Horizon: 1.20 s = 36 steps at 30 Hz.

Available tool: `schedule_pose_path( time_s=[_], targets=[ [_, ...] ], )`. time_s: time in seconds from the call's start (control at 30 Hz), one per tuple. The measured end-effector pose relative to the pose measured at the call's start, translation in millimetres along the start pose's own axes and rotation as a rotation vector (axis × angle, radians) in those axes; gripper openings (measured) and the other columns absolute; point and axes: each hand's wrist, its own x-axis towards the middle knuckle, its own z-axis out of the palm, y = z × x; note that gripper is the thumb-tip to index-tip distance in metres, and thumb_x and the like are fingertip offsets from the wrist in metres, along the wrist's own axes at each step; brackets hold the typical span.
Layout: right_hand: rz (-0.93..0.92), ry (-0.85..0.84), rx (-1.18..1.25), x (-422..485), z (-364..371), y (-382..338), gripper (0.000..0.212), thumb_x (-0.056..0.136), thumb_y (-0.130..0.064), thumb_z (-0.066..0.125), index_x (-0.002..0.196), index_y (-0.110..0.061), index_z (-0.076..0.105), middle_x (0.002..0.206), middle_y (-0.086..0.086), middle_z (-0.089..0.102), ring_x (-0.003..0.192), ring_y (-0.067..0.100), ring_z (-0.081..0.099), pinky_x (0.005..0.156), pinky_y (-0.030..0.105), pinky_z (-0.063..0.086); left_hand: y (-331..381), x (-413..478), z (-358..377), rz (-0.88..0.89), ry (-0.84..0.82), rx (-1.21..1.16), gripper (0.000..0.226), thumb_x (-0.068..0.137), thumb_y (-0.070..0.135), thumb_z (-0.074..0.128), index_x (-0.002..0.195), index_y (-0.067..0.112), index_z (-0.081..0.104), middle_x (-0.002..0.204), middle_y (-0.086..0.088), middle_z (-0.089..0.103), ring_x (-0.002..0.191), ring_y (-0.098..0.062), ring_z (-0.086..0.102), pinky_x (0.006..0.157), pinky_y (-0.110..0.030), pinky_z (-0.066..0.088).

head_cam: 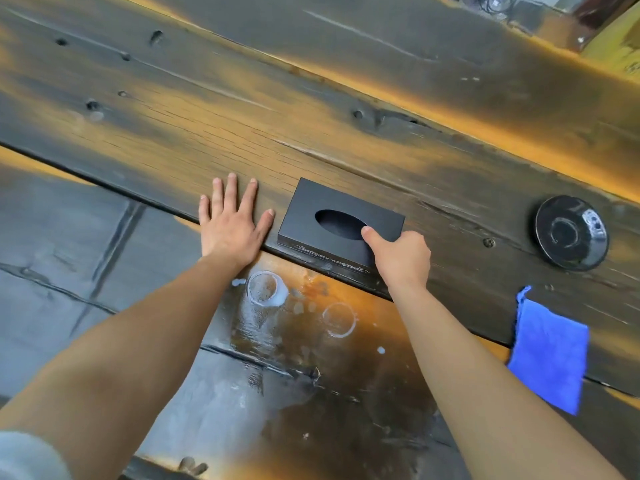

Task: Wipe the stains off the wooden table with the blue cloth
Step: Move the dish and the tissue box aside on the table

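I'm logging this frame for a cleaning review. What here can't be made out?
Head view:
- Black rectangular tissue box: contents hidden in its dark oval slot.
- Right hand: fingers curled behind its back and the box edge.
- White ring stains: partly covered by the left forearm.
- Background clutter: blurred, cropped.

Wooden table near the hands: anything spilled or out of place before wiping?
Yes. White ring-shaped stains and a wet smear mark the dark wooden table between the forearms. The blue cloth lies unused, hanging over the plank edge on the right.
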Motion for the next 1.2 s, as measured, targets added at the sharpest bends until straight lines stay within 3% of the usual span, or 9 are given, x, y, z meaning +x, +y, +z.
schedule_pose_path(
  time_s=[0.17, 0.43, 0.57, 0.73, 0.9, 1.07, 1.13, 1.2],
  targets=[
    [-0.018, -0.002, -0.049, 5, -5, -1, 0.044, 0.083, -0.059, 0.074, 0.086, -0.018, 0.058, 0.070, -0.010, 0.053, 0.073, 0.022, 0.061, 0.074, 0.042, 0.062, 1, -1, -1, -0.007, 0.015, -0.001, 0.075, 0.100, 0.071, 0.015, 0.166, 0.038, 0.008, 0.176, -0.003, 0.000, 0.162, -0.028, -0.008, 0.129, -0.053, -0.002],
    [-0.012, 0.042, 0.022, 43, -60, 17, 0.044, 0.081, -0.055, 0.075, 0.083, -0.012, 0.071, 0.081, 0.001, 0.073, 0.075, 0.022, 0.068, 0.067, 0.040, 0.059, 2, 0, 1, -0.026, 0.021, 0.012, 0.076, 0.100, 0.072, 0.018, 0.166, 0.036, 0.009, 0.176, -0.003, 0.001, 0.162, -0.028, -0.007, 0.129, -0.053, -0.002],
    [-0.002, 0.119, 0.030, 80, -107, 22, 0.049, 0.082, -0.050, 0.079, 0.059, -0.019, 0.049, 0.060, -0.003, 0.052, 0.059, 0.020, 0.049, 0.050, 0.033, 0.035, 3, 1, 2, -0.030, 0.031, 0.015, 0.076, 0.100, 0.072, 0.019, 0.166, 0.036, 0.011, 0.176, -0.003, 0.002, 0.162, -0.027, -0.007, 0.129, -0.053, -0.001],
    [0.054, 0.185, 0.078, 120, -145, 23, 0.063, 0.087, -0.041, 0.079, 0.056, -0.020, 0.028, 0.055, -0.003, 0.030, 0.050, 0.016, 0.027, 0.048, 0.033, 0.021, 3, 0, 4, -0.033, 0.058, 0.006, 0.077, 0.099, 0.073, 0.020, 0.165, 0.035, 0.015, 0.176, -0.005, 0.006, 0.162, -0.028, -0.003, 0.128, -0.053, 0.001],
    [0.076, 0.156, 0.062, 156, -157, 26, 0.061, 0.086, -0.044, 0.079, 0.060, -0.016, 0.031, 0.060, -0.001, 0.035, 0.054, 0.020, 0.031, 0.051, 0.034, 0.024, 2, 1, 6, -0.034, 0.061, 0.010, 0.074, 0.100, 0.072, 0.022, 0.165, 0.037, 0.015, 0.176, -0.006, 0.006, 0.162, -0.028, -0.003, 0.128, -0.053, 0.000],
    [0.057, 0.130, 0.086, 180, -153, 34, 0.048, 0.085, -0.052, 0.077, 0.069, -0.014, 0.053, 0.066, -0.001, 0.052, 0.060, 0.019, 0.046, 0.060, 0.034, 0.039, 3, 2, 7, -0.032, 0.074, 0.000, 0.075, 0.099, 0.073, 0.022, 0.164, 0.037, 0.016, 0.176, -0.007, 0.007, 0.162, -0.029, -0.002, 0.127, -0.053, 0.000],
    [0.022, 0.146, 0.082, 184, -151, 39, 0.043, 0.087, -0.055, 0.074, 0.079, -0.014, 0.063, 0.069, -0.001, 0.058, 0.064, 0.020, 0.053, 0.063, 0.034, 0.044, 3, 2, 7, -0.034, 0.079, -0.005, 0.075, 0.098, 0.074, 0.022, 0.164, 0.037, 0.018, 0.176, -0.008, 0.008, 0.162, -0.030, -0.001, 0.127, -0.054, 0.001],
    [-0.019, 0.160, 0.039, 184, -149, 46, 0.049, 0.087, -0.060, 0.070, 0.098, -0.012, 0.070, 0.085, 0.003, 0.071, 0.081, 0.025, 0.066, 0.072, 0.036, 0.053, 4, 2, 7, -0.038, 0.080, -0.008, 0.075, 0.098, 0.073, 0.023, 0.164, 0.037, 0.019, 0.175, -0.008, 0.009, 0.162, -0.030, 0.000, 0.127, -0.054, 0.001]
  ],
)
